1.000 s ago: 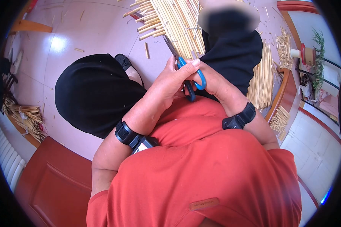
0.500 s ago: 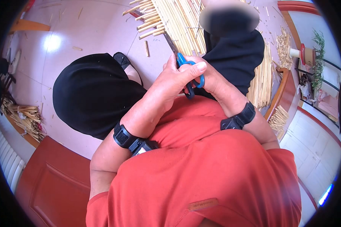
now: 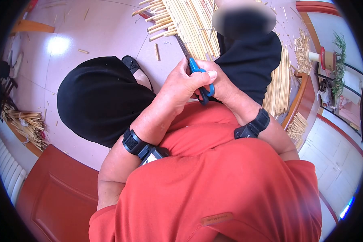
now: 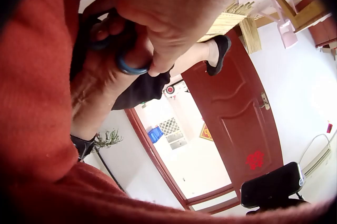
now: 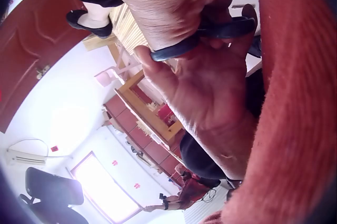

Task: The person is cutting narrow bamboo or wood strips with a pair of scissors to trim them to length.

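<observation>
Blue-handled scissors lie between the two clasped hands in the head view, their dark blades pointing up and left to the trimmed edge of a mat of pale stalks. The right hand grips the handles; a blue loop surrounds part of it in the right wrist view. Over the handles from the other side folds the left hand, its thumb pressing near the blue loop. Its other fingers are mostly hidden.
Loose stalk bundles lie at the left and right. A cut stalk piece is on the tiled floor. The person's black-clad knee rises left of the hands; a red wooden panel stands lower left.
The blue handle loop has moved left, closer to the dark one, with the left thumb on it. Both hands keep their hold and have shifted only slightly.
</observation>
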Available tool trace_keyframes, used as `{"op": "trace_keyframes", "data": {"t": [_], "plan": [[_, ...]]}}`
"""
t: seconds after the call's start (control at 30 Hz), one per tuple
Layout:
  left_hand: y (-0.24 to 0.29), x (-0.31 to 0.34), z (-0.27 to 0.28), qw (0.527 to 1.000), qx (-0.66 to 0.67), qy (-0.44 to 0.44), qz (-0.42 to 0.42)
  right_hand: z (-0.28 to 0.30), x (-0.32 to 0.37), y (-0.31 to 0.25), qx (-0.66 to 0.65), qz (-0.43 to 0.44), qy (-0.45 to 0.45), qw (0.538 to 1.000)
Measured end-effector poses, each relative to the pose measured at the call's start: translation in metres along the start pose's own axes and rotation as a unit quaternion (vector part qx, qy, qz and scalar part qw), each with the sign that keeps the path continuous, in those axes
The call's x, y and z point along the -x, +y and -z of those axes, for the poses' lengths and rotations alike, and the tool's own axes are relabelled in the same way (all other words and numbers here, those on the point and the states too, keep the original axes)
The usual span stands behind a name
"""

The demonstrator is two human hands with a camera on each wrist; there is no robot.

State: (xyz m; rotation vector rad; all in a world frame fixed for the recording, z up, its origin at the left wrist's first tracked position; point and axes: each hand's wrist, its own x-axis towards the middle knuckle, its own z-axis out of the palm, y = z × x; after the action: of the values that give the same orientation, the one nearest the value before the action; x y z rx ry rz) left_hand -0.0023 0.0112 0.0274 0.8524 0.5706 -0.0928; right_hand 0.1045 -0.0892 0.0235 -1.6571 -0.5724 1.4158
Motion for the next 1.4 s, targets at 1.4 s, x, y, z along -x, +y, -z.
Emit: {"op": "trace_keyframes", "data": {"t": [1.4], "plan": [[0.003, -0.017, -0.006, 0.987, -0.135, 0.089, 0.001, 0.002, 0.003, 0.008, -0.221, -0.006, -0.005, 0.975]]}}
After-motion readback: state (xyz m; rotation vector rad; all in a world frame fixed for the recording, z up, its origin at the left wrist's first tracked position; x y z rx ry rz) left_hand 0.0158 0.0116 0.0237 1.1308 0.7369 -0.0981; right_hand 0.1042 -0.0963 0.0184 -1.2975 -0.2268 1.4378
